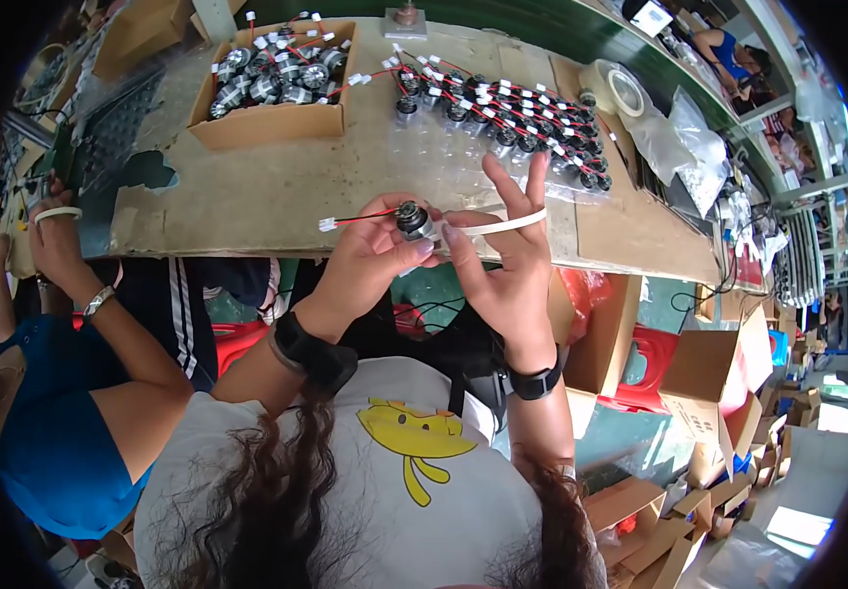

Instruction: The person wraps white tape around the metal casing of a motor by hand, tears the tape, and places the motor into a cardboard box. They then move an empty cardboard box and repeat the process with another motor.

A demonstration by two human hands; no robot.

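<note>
My left hand (363, 263) is closed around a small motor (411, 218), silver with a black end, above the near edge of the table. Red and black wires run from the motor leftward to a white connector plug (328, 225). My right hand (509, 265) pinches a narrow white strip (502, 226) between thumb and forefinger, right beside the motor. The strip stretches across to the raised outer fingers. Whether its near end touches the motor, I cannot tell, as the fingertips cover that spot.
A cardboard box (272, 126) of wired motors stands at the back left. Rows of similar motors (507, 133) lie on clear plastic at the back right, near a tape roll (623, 90) and plastic bags (701, 147). A co-worker's arm (134, 329) is on my left; open cartons (704, 368) stand at right.
</note>
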